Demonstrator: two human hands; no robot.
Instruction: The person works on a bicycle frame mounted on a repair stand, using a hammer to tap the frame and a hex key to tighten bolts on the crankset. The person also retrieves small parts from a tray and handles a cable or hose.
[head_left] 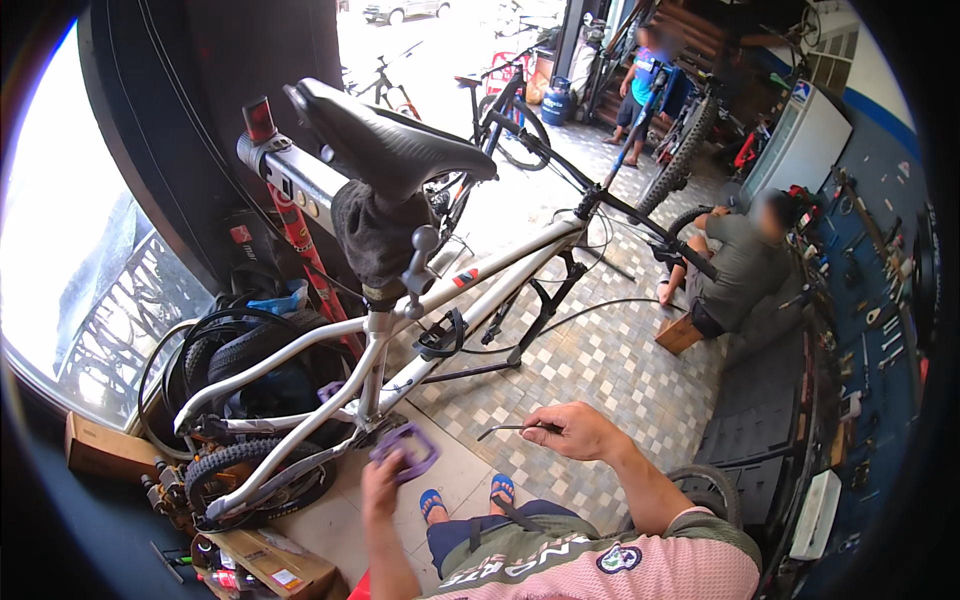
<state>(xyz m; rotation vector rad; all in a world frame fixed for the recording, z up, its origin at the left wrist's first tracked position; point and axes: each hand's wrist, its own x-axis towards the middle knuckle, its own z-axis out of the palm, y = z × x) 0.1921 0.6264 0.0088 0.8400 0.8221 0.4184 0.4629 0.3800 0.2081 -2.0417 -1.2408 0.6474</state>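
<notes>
A silver bicycle frame (470, 282) without wheels hangs from the clamp of a repair stand (312, 187), its grey saddle (400, 150) uppermost. Dark cloth (370, 232) is wrapped around the clamp jaw near the seatpost. Low at the crank end, my left hand (380, 488) grips a purple platform pedal (411, 450); part of the pedal is behind my fingers. A second purple pedal (330, 391) shows on the far side of the frame. Apart from the bicycle, my right hand (578, 432) is closed around a dark hex key (500, 429), whose bent tip points left.
Tyres (240, 350) and a cardboard box (270, 562) crowd the left side. At right a co-worker (745, 255) sits low beside a wheel, near a tool wall (880, 330). Another person (640, 85) stands farther back. A blue gas cylinder (556, 102) stands near the doorway.
</notes>
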